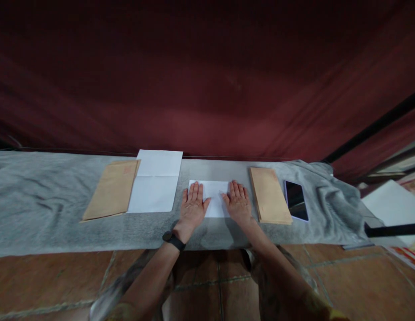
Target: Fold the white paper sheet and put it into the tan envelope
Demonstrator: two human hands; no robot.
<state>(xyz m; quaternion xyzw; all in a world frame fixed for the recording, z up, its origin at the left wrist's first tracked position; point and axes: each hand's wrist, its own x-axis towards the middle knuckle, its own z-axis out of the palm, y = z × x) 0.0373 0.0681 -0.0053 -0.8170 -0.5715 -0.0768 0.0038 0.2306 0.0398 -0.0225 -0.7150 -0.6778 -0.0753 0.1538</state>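
Observation:
A small white sheet of paper (216,200), apparently folded, lies flat in front of me on the grey cloth. My left hand (194,205) rests palm down on its left side, fingers stretched out and pointing away from me. On the right side of the same paper my right hand (238,202) lies flat as well, its fingers extended. Both thumbs point inward over the paper, with a gap between them. Neither hand grips anything. The parts of the paper under the palms are hidden.
Left of my hands lie a larger white sheet (155,180) with a crease across it and brown envelopes (112,189) touching its edge. To the right are a stack of brown envelopes (271,196) and a phone (296,200). The grey cloth (53,200) covers a narrow surface before a dark red curtain (200,89).

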